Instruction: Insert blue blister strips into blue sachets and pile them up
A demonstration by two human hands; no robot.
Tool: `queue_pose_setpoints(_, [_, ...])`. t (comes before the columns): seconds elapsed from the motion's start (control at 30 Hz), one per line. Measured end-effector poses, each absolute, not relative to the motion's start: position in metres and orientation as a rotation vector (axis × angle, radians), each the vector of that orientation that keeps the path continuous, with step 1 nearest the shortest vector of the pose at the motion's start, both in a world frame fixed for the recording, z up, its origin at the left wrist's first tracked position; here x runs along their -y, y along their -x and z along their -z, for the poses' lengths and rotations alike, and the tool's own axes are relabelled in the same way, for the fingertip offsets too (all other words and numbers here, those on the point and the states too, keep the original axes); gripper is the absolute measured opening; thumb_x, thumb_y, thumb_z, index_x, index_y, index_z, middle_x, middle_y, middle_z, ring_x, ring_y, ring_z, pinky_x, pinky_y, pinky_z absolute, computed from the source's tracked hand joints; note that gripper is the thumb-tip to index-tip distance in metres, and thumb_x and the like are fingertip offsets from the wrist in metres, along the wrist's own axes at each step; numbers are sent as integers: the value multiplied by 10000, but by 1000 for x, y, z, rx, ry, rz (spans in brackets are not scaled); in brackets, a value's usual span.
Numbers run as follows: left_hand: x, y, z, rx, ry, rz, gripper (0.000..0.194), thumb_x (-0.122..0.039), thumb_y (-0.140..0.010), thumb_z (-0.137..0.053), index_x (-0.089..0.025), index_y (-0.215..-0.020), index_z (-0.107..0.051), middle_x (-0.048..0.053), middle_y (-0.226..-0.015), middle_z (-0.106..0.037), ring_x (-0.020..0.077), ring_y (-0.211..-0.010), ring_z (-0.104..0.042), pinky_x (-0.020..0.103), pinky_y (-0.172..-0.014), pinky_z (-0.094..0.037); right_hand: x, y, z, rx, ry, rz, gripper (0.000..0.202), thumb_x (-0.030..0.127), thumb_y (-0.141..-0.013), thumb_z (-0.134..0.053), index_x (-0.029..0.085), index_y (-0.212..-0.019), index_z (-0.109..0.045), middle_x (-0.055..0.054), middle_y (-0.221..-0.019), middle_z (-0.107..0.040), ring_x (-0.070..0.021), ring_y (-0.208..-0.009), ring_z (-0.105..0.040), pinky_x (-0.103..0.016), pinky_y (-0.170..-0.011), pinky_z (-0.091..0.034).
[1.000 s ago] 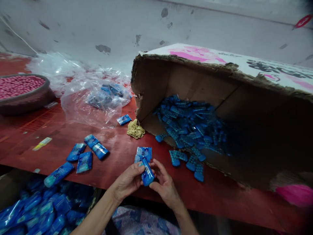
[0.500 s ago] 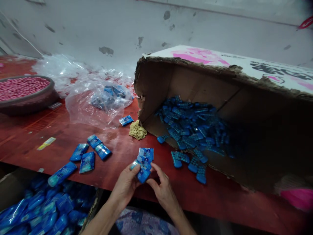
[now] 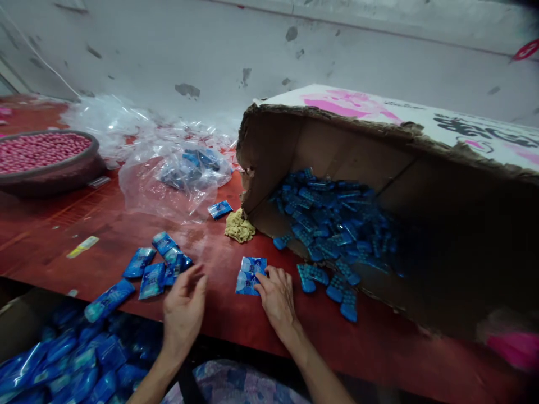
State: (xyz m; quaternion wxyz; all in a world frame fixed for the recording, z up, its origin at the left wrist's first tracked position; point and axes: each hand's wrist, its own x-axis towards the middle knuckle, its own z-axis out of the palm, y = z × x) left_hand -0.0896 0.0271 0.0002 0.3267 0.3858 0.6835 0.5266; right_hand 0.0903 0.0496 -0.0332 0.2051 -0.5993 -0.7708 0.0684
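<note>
My left hand (image 3: 184, 306) is raised over the table's near side with its fingers apart and nothing in them. Just beyond its fingertips lies a loose group of filled blue packets (image 3: 152, 279). Flat blue printed cards (image 3: 248, 282) lie in two small stacks, one behind the other, on the red table. Fingers of my right hand (image 3: 278, 294) touch their right edge, slightly spread; no firm grip shows. Right of that hand are several blue blister-like pieces (image 3: 336, 292), in front of a torn cardboard box (image 3: 269, 132) that holds a heap of them (image 3: 332, 207).
A basin (image 3: 90, 160) of pink beads stands at the far left. Clear plastic bags (image 3: 168, 196) spread behind the packets. A crumpled yellowish lump (image 3: 240, 226) and a single blue packet (image 3: 219, 209) lie by the box corner. Below the table edge, a container holds many blue packets (image 3: 76, 359).
The blue packet that was between both hands is now with the group on the left. My left hand has moved left and opened; my right hand has come to the flat cards.
</note>
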Motion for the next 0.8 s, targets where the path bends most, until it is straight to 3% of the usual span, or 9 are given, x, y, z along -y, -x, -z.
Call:
queue_pose_setpoints(0.07, [-24, 69, 8, -1655, -872, -1322, 323, -334, -638, -649, -196, -929, -619, 45, -898, -652, 186, -777, -591, 266, -698, -455, -46, -88, 38, 2114, 1679, -162, 161, 164, -821, -525, 264, -849, -648, -61, -846, -617, -216, -808, -501, -336, -682, -340])
queue_pose_setpoints(0.13, [-22, 53, 15, -1564, -782, -1260, 321, -332, -600, -679, -175, -875, -629, 18, -740, -648, 136, -568, -557, 236, -527, -439, -43, -88, 40, 2083, 1671, -156, 180, 150, -828, -510, 260, -831, -654, -55, -821, -618, -206, -802, -496, -334, -693, -330])
queue_pose_setpoints(0.23, [-19, 39, 19, -1515, -634, -1243, 437, -319, -535, -725, -161, -922, -599, -12, -670, -614, 99, -464, -501, 207, -402, -379, -39, -91, 33, 2038, 1649, -188, 176, 171, -832, -512, 263, -861, -660, -51, -839, -622, -198, -801, -497, -332, -704, -329])
queue_pose_setpoints(0.33, [-19, 32, 21, -1462, -539, -1206, 507, -300, -497, -751, -155, -954, -585, -19, -664, -600, 90, -468, -504, 187, -381, -360, -31, -95, 21, 1979, 1605, -268, 181, 189, -831, -516, 269, -900, -663, -50, -879, -621, -194, -805, -502, -335, -719, -339])
queue_pose_setpoints(0.47, [-22, 29, 22, -1306, -491, -1090, 275, -332, -560, -715, -120, -721, -644, -16, -546, -573, 74, -456, -485, 169, -401, -341, -24, -97, 14, 1774, 1499, -540, 217, 200, -799, -548, 272, -980, -645, -43, -943, -610, -202, -867, -517, -342, -779, -368])
queue_pose_setpoints(0.57, [-23, 26, 22, -1230, -470, -1094, 233, -306, -572, -715, -122, -699, -650, -12, -540, -584, 78, -470, -504, 177, -433, -372, -27, -98, 21, 1412, 1477, -923, 318, 214, -742, -585, 219, -1060, -597, -38, -921, -616, -189, -838, -546, -303, -759, -418])
queue_pose_setpoints(0.67, [-22, 22, 24, -1171, -437, -1079, 226, -289, -570, -719, -120, -699, -641, -2, -548, -607, 85, -441, -516, 200, -429, -398, -31, -99, 29, 1199, 1401, -1279, 150, 249, -753, -542, 155, -823, -635, 1, -689, -611, -142, -632, -539, -245, -610, -433])
queue_pose_setpoints(0.8, [-22, 15, 26, -1203, -453, -1094, 234, -294, -558, -724, -110, -663, -623, -9, -465, -585, 88, -388, -507, 199, -390, -399, -29, -97, 32, 1180, 1416, -1265, 183, 272, -770, -507, 148, -652, -571, 39, -562, -544, -98, -523, -461, -198, -508, -375])
